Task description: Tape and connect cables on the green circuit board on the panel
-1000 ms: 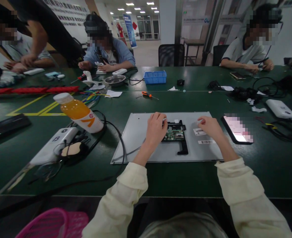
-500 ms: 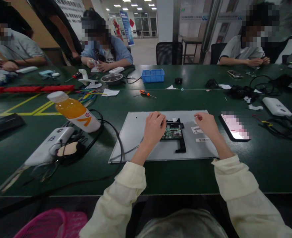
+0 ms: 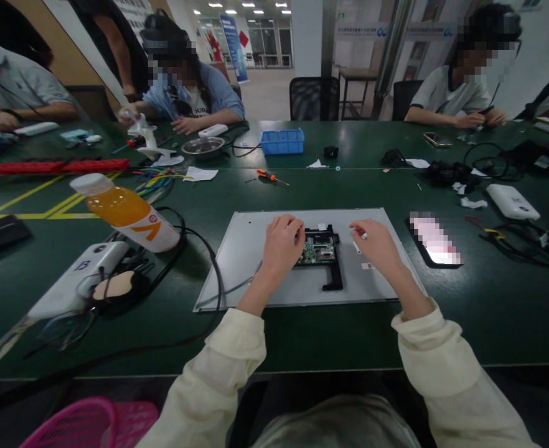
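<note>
A light grey flat panel (image 3: 241, 249) lies before me on the table. On it sits a green circuit board (image 3: 320, 251) in a black plastic frame (image 3: 334, 277). My left hand (image 3: 282, 246) is at the board's left edge, its fingers curled together; the fingertips and anything in them are hidden. Right of the frame, my right hand (image 3: 372, 244) hovers over the panel with thumb and forefinger brought together. A small whitish spot shows at its fingertips, too small to name. White labels (image 3: 366, 266) lie partly under this hand.
An orange drink bottle (image 3: 127, 214) leans at the left beside a white power bank (image 3: 81, 274) and black cables (image 3: 216, 261). A phone (image 3: 433, 242) lies to the right. Farther back are a screwdriver (image 3: 269, 177) and a blue basket (image 3: 282, 142). Several people sit across the table.
My right hand has moved left and slightly down, closer to the board's frame. My left hand stays at the board's left edge. The whole view has shifted slightly.
</note>
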Action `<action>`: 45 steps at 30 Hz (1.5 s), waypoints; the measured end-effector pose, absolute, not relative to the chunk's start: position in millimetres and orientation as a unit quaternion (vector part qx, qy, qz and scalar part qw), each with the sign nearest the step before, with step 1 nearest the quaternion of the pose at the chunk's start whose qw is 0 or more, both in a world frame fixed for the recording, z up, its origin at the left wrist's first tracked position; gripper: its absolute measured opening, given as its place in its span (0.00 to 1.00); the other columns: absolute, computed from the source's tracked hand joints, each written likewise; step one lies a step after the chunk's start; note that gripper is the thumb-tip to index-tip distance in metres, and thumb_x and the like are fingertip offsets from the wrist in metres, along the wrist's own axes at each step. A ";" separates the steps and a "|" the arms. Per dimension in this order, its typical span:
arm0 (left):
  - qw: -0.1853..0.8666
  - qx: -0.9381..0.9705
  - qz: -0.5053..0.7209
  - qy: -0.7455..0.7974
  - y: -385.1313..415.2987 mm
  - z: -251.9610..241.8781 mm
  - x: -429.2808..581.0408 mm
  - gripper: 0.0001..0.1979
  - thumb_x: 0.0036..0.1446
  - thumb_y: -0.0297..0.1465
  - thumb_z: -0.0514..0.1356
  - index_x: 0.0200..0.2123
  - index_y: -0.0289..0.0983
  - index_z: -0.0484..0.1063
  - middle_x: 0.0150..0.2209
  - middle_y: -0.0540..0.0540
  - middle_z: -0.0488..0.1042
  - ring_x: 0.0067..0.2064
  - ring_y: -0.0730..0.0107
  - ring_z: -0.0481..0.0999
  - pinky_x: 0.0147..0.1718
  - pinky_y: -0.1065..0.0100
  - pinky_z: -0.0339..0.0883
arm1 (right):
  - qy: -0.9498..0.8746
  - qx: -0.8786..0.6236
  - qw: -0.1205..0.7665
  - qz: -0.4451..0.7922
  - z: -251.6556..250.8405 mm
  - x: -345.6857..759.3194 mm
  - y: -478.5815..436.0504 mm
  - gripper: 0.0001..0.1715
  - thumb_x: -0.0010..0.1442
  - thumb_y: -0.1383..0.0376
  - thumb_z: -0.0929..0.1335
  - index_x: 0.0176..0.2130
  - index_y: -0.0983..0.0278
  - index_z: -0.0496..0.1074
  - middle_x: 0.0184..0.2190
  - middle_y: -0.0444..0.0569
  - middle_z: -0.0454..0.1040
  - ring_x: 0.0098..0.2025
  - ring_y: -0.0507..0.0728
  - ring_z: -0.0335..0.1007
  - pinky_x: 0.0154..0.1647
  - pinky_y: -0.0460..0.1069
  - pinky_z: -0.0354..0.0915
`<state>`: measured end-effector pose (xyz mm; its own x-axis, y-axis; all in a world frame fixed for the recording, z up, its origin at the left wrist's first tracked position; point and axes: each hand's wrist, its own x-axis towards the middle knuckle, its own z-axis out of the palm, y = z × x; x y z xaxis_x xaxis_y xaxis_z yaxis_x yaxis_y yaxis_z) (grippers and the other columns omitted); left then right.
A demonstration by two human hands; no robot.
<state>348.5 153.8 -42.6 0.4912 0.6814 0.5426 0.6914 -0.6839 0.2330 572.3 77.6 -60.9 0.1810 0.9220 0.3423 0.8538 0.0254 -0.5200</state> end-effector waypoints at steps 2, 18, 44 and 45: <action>0.005 -0.859 -0.305 -0.411 153.9 -41.8 346.7 0.08 0.61 0.27 0.52 0.37 0.38 0.70 0.39 0.43 0.70 0.45 0.59 0.67 0.45 0.59 0.61 | -0.645 -0.687 0.328 0.062 -58.8 567.1 71.9 0.16 0.59 0.68 0.61 0.43 0.63 0.74 0.38 0.52 0.75 0.39 0.57 0.71 0.47 0.52 0.64; -0.023 -0.834 -0.299 -0.464 146.5 -45.6 328.4 0.13 0.60 0.27 0.54 0.48 0.39 0.68 0.46 0.41 0.68 0.49 0.57 0.67 0.48 0.56 0.63 | -0.540 -0.772 0.333 -0.033 -53.7 603.6 16.5 0.29 0.61 0.59 0.62 0.60 0.64 0.60 0.58 0.60 0.62 0.61 0.66 0.56 0.59 0.62 0.56; -0.750 -0.540 -0.275 -0.267 26.3 -16.5 567.1 0.19 0.65 0.41 0.46 0.51 0.39 0.68 0.45 0.42 0.74 0.49 0.61 0.72 0.47 0.61 0.66 | -0.314 -0.851 0.381 -0.177 3.1 623.7 -42.9 0.53 0.49 0.54 0.72 0.64 0.65 0.48 0.56 0.62 0.65 0.52 0.70 0.67 0.49 0.63 0.64; -0.768 -0.523 -0.285 -0.236 20.3 -5.3 561.9 0.20 0.65 0.42 0.48 0.54 0.40 0.66 0.47 0.42 0.74 0.50 0.61 0.71 0.48 0.61 0.66 | -0.315 -0.835 0.400 -0.210 14.5 615.7 -46.3 0.53 0.48 0.55 0.73 0.64 0.66 0.49 0.57 0.62 0.64 0.55 0.70 0.65 0.51 0.64 0.64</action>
